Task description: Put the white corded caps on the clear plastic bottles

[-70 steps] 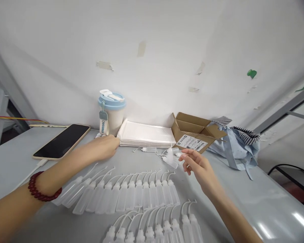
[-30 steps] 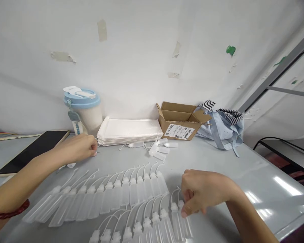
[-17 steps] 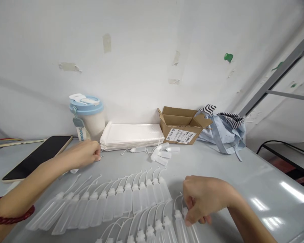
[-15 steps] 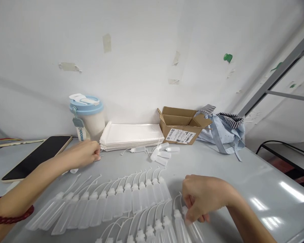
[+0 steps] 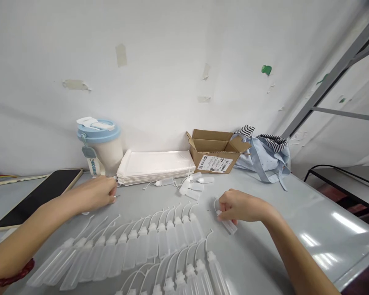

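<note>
My right hand (image 5: 238, 206) is closed on a small translucent squeeze bottle (image 5: 230, 226) with a thin curved cap strap, at the right end of the back row. Left of it, a slanting row of similar bottles (image 5: 136, 246) lies on the grey table. A second row of bottles (image 5: 199, 276) lies nearer to me, cut off by the lower edge. My left hand (image 5: 100, 192) is closed beside the white stack, its fingertips pinching something small with a thin, needle-like tip (image 5: 117, 196). The rest of that object is hidden by my fingers.
Along the wall stand a cup with a blue lid (image 5: 106, 151), a stack of white sheets (image 5: 155, 166), an open cardboard box (image 5: 218, 157) and a light blue cloth bag (image 5: 263, 159). Several loose small bottles (image 5: 192, 186) lie before the stack. A phone (image 5: 38, 196) lies at left.
My right hand has carried a bottle from the end of the near row up to beside the back row. My left hand stays nearly in place. The view has shifted slightly.
</note>
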`<state>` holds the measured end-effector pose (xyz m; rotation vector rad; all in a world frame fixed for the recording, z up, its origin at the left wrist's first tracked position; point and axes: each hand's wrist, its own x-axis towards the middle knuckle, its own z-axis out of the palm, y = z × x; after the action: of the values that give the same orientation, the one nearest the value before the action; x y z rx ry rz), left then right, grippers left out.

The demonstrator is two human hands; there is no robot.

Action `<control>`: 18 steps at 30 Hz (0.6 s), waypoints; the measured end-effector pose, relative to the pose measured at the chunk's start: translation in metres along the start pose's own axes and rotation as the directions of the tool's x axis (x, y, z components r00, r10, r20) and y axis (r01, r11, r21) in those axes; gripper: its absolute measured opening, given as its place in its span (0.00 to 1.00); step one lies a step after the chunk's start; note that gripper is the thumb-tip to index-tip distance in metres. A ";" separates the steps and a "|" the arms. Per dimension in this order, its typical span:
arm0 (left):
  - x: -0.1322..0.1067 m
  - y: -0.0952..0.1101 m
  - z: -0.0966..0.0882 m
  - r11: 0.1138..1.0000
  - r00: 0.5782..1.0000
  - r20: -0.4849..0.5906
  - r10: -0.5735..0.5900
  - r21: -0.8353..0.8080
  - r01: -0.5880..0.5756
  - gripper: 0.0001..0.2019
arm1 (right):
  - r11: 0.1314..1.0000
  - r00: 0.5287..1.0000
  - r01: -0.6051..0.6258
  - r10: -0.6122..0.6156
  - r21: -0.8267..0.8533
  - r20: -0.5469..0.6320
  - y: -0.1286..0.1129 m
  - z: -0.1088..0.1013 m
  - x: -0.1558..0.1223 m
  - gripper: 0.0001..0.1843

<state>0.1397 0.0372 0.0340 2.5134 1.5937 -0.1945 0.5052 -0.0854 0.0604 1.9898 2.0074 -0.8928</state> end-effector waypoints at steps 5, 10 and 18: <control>-0.002 0.004 -0.002 1.000 0.999 0.035 -0.003 -0.021 0.004 0.04 | 0.995 0.981 -0.053 0.037 -0.082 -0.191 -0.003 0.004 0.002 0.10; -0.004 0.015 -0.004 0.994 0.997 0.059 0.041 -0.100 -0.035 0.04 | 0.990 0.954 -0.060 0.019 -0.129 -0.298 -0.007 0.006 0.003 0.13; -0.006 0.023 -0.003 0.983 0.999 0.018 0.044 -0.177 -0.040 0.03 | 0.993 0.951 -0.081 0.050 -0.090 -0.304 -0.002 0.008 0.004 0.09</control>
<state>0.1581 0.0224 0.0393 2.3985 1.4782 -0.0711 0.5004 -0.0859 0.0526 2.2317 2.0733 -0.4838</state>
